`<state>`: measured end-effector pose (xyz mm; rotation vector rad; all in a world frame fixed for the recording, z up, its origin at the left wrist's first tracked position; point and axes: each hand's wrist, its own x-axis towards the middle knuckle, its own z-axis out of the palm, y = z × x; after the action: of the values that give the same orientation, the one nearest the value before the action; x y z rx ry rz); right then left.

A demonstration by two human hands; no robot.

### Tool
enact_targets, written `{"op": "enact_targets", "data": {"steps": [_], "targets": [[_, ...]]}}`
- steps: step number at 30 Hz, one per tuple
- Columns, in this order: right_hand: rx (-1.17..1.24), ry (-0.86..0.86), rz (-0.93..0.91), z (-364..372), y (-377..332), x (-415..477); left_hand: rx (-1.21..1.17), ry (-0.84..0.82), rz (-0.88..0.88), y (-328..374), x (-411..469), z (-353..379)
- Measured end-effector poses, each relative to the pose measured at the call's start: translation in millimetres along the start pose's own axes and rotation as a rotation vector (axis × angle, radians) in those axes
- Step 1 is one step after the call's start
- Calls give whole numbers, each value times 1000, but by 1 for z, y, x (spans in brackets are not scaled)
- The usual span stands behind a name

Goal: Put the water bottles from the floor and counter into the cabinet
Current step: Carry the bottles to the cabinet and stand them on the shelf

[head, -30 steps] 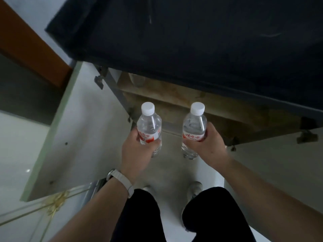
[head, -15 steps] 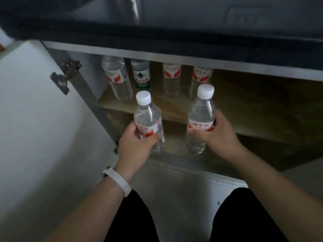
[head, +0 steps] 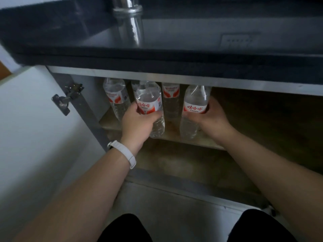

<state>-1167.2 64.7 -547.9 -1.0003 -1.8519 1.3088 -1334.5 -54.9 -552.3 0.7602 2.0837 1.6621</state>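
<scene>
My left hand [head: 138, 123] grips a clear water bottle [head: 150, 105] with a red and white label, held upright at the front of the cabinet's wooden shelf [head: 111, 124]. A matching bottle [head: 194, 103] stands in the grip of my right hand [head: 212, 117], about a hand's width to the right. Both caps are hidden behind the cabinet's top rail [head: 174, 79]. Behind them more bottles stand on the shelf, one at the far left [head: 115, 96] and one between my hands [head: 170, 95].
The white cabinet door [head: 35, 128] hangs open on the left, with a metal hinge [head: 67, 98]. A dark countertop [head: 157, 56] and a chrome faucet [head: 130, 23] overhang the opening. The shelf's right half [head: 262, 119] is dark. My knees [head: 122, 229] are at the bottom.
Both hands have pushed their bottles forward and up, from in front of the cabinet onto the shelf among the standing bottles. The view has tilted up and moved closer.
</scene>
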Motion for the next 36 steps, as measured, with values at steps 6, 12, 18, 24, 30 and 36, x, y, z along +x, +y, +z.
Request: {"op": "enact_targets", "data": {"steps": [6, 12, 18, 24, 30, 36], "targets": [[-42, 29, -44, 17, 5, 30, 75, 9, 53, -2, 29, 15], [-37, -7, -49, 27, 17, 42, 107, -9, 31, -7, 40, 25], [-64, -44, -59, 35, 24, 49, 134, 10, 27, -26, 49, 22], [-64, -32, -54, 40, 26, 47, 157, -6, 67, -31, 49, 21], [-71, -90, 31, 35, 32, 35, 123, -50, 52, -31, 47, 16], [-152, -97, 124, 21, 46, 17, 152, -74, 95, -39, 28, -1]]}}
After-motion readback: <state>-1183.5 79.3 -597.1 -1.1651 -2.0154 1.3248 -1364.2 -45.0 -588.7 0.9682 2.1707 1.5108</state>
